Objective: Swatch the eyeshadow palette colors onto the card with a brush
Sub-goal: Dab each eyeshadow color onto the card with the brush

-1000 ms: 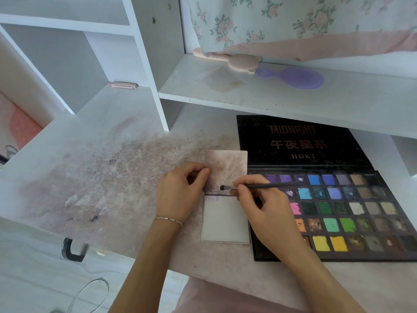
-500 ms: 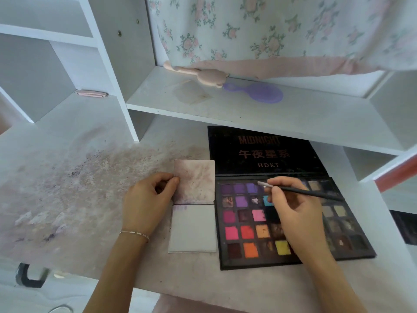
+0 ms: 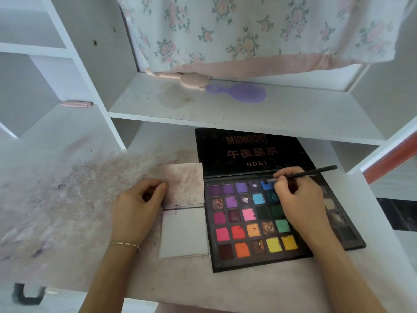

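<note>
The right hand (image 3: 300, 197) pinched the brush (image 3: 302, 175), tip down in a blue pan at about 12 o'clock of the open eyeshadow palette (image 3: 259, 260) on the stained counter (image 3: 67, 199). The left hand (image 3: 137, 208), fingers curled, held the card (image 3: 184, 231) by its 9 o'clock edge, right beside the palette.

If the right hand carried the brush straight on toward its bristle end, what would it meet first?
The brush in the right hand points left and slightly down; its tip sits over the blue pan of the palette, probably the first contact, though height is unclear.
</note>
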Tool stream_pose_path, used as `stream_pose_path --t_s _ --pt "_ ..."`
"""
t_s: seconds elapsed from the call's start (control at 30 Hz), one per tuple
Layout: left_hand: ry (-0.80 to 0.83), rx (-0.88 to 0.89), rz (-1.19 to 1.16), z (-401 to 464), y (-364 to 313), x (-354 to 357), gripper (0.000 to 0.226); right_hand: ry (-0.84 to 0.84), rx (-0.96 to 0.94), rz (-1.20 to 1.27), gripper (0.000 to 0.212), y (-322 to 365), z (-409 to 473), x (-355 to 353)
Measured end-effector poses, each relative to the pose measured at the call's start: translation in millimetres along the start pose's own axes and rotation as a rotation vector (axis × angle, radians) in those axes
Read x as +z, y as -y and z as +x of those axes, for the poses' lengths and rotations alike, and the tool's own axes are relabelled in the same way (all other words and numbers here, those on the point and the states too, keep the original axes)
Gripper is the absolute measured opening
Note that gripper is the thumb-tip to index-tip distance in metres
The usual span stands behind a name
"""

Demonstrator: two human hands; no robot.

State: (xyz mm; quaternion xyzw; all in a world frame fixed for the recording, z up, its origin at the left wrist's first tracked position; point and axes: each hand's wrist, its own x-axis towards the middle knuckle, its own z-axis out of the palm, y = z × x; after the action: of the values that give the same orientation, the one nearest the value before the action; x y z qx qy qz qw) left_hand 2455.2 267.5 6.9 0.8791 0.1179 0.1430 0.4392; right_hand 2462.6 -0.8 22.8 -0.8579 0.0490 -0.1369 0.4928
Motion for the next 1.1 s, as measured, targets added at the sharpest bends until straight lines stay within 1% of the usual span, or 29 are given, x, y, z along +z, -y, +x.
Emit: stream_pose_path --t_s 0.23,0.4,0.57,0.7,0.8,0.93,1.03,1.1 --pt "0.0 0.001 -0.014 -0.2 -0.5 -0.3 0.012 -0.021 -0.05 -0.134 0.028 -5.1 0.5 0.8" --pt "-0.007 0.0 -0.012 0.0 0.1 0.1 0.01 0.0 -0.078 -0.112 0.03 -4.8 -0.4 2.0" --pt "-0.004 0.007 -0.015 -0.1 0.7 0.0 0.007 -0.025 -0.091 -0.099 0.03 -5.3 -0.9 1.1" --pt "-0.011 0.009 -0.011 -0.1 1.2 0.1 0.007 0.012 -0.079 -0.091 0.032 -4.4 -1.3 2.3" --pt "-0.017 0.011 -0.013 0.0 1.0 0.4 0.008 -0.009 -0.078 -0.095 0.031 -4.9 -0.9 1.5" --pt "-0.02 0.009 -0.021 0.3 1.3 0.8 0.009 0.014 -0.073 -0.092 0.029 -4.9 -1.4 1.0" --pt "-0.018 0.014 -0.02 0.2 1.9 0.5 0.009 -0.026 -0.07 -0.09 0.019 -2.9 -2.0 -0.4" --pt "-0.019 0.016 -0.014 0.0 1.9 0.3 0.01 -0.036 -0.081 -0.076 0.023 1.1 -3.5 -0.8"
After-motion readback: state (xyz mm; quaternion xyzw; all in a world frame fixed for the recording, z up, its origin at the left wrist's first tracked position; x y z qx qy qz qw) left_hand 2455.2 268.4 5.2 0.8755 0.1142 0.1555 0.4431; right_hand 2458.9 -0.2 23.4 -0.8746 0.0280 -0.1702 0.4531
